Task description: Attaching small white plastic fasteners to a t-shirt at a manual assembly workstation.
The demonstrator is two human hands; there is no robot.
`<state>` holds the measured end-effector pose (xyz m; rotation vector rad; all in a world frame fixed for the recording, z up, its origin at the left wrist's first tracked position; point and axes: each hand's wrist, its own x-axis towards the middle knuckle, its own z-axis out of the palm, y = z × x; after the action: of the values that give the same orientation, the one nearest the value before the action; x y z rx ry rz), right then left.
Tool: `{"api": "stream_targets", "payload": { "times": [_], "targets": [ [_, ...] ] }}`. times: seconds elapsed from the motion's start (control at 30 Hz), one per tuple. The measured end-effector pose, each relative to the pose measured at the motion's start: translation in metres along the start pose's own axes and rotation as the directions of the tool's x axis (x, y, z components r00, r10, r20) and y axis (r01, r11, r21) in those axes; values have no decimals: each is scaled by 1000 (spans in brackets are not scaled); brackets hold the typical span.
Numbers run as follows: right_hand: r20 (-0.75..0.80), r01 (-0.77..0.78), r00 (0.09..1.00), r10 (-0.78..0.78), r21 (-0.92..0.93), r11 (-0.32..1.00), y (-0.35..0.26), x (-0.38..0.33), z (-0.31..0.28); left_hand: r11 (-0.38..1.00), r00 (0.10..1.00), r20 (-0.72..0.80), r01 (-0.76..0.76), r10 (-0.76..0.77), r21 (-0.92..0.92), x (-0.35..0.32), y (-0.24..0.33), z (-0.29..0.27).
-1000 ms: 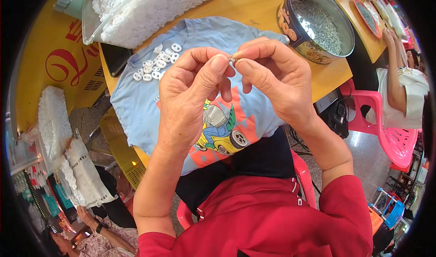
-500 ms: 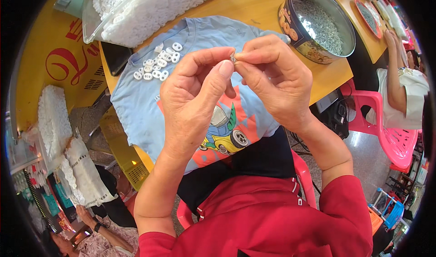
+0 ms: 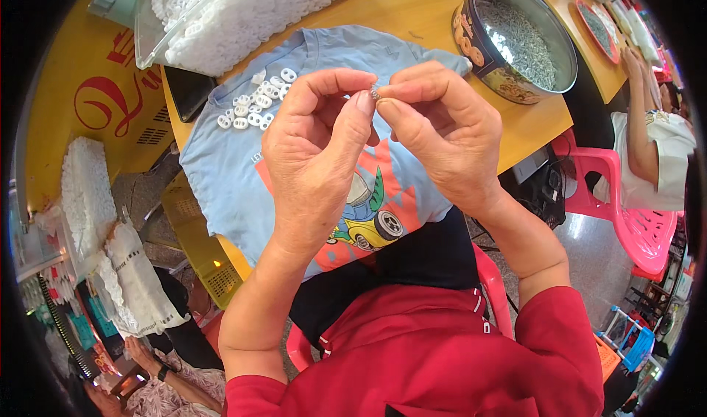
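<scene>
My left hand [image 3: 313, 137] and my right hand [image 3: 451, 130] meet above a light blue T-shirt [image 3: 228, 159] spread over the table and my lap. Between their pinched fingertips is a small silvery metal spring [image 3: 375, 91], partly hidden by the thumbs. Both hands are closed on it. Left of my left hand, on the shirt, lies a loose group of small white plastic pieces [image 3: 255, 109], most with two holes. Right of my right hand stands a round tin [image 3: 471, 52] filled with many small silvery metal springs [image 3: 519, 45].
A clear plastic box [image 3: 147, 45] heaped with white pieces stands at the back left, beside a dark phone [image 3: 188, 93]. Another person's arm [image 3: 641, 115] is at the right, near a pink chair [image 3: 641, 225]. Another person's hand [image 3: 140, 354] shows at the lower left.
My hands have shifted slightly while the fingertips keep hold of the spring. The left hand has tilted a little, and the spring now shows a bit higher between the fingers.
</scene>
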<state>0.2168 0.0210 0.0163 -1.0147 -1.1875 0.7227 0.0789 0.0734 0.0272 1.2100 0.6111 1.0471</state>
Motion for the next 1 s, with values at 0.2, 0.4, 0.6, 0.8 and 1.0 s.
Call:
{"api": "stream_targets", "payload": {
  "times": [0.2, 0.4, 0.6, 0.8, 1.0],
  "targets": [
    [-2, -113, 993, 117, 231, 966, 0, 1, -2, 999, 999, 2, 40, -40, -27, 1, -1, -2],
    [2, -167, 985, 170, 200, 965, -3, 1, -3, 993, 994, 14, 112, -111, -47, 1, 0, -4],
    [14, -193, 981, 194, 189, 963, -4, 2, -4, 977, 983, 66, 179, -173, -114, 3, 3, -7],
    [78, 25, 997, -17, -96, 995, 5, 6, -13, 959, 960, 107, 268, -258, -95, 6, 5, -13],
    [154, 231, 970, -190, -326, 917, 4, 10, -18, 948, 944, 129, 313, -304, -57, 9, 7, -14]
  ]
}}
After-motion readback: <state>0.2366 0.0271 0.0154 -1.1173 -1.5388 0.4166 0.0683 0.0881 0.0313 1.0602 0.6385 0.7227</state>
